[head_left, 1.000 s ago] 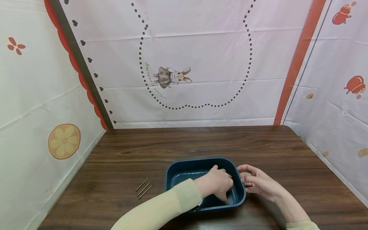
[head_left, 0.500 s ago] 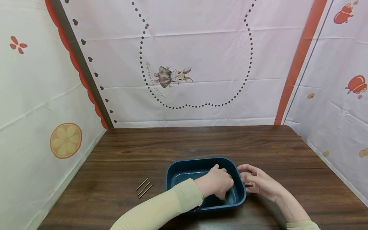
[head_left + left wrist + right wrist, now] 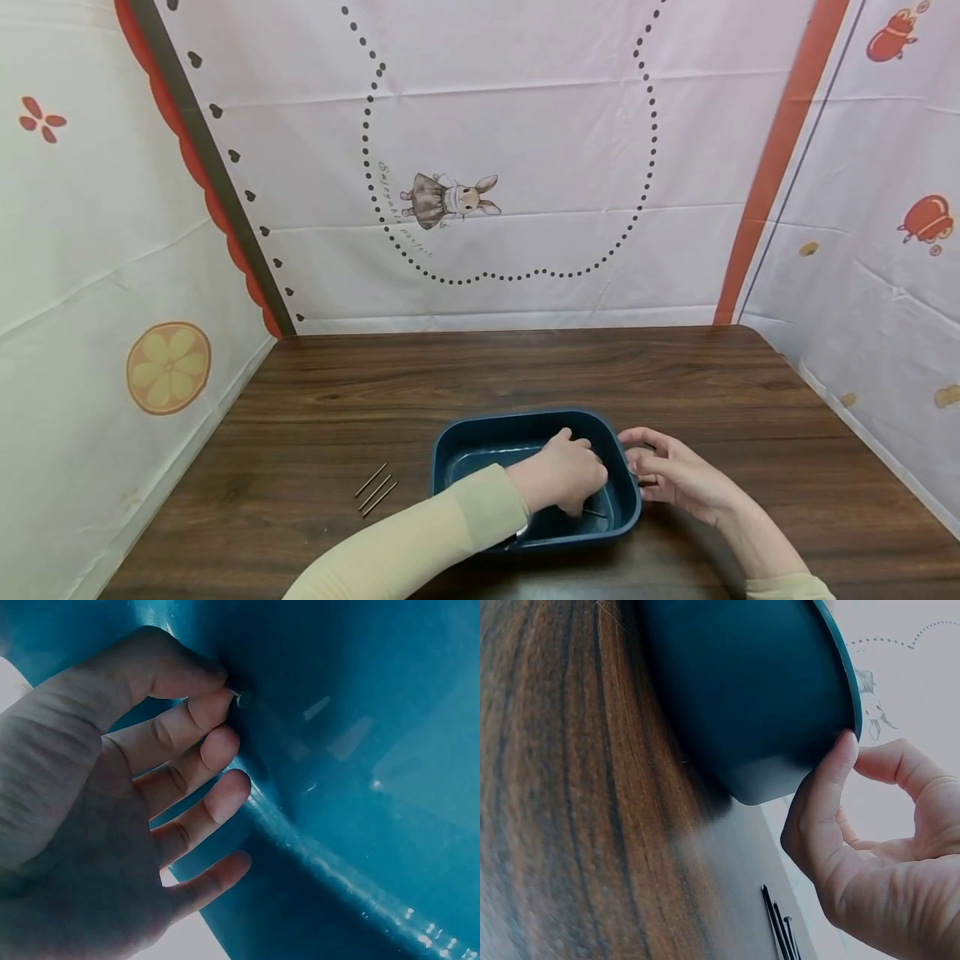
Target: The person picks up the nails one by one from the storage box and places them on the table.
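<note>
A dark blue rectangular basin (image 3: 480, 427) stands on the table, turned slightly. My left hand (image 3: 562, 475) reaches down inside its right part. Thumb and index tip of the left hand (image 3: 97, 772) pinch a thin nail (image 3: 596, 513). Only its small shiny end shows between the fingertips in the left wrist view. At the basin's right end my right hand (image 3: 686, 483) grips the rim between thumb and index, clearer in the right wrist view, where the basin's outer wall (image 3: 750, 690) fills the top. Left of the basin, three thin brass-coloured nails (image 3: 377, 492) lie side by side.
Several thin dark nails (image 3: 781, 930) show at the bottom of the right wrist view. The dark wood table (image 3: 465, 367) runs back to a patterned white cloth (image 3: 540, 192), with more cloth on both sides. The left sleeve (image 3: 420, 533) crosses the basin's near rim.
The left fingers have shifted slightly inside the basin. A thin nail now shows beside their tips, where the thumb stuck out a second ago. The right hand and basin stay put.
</note>
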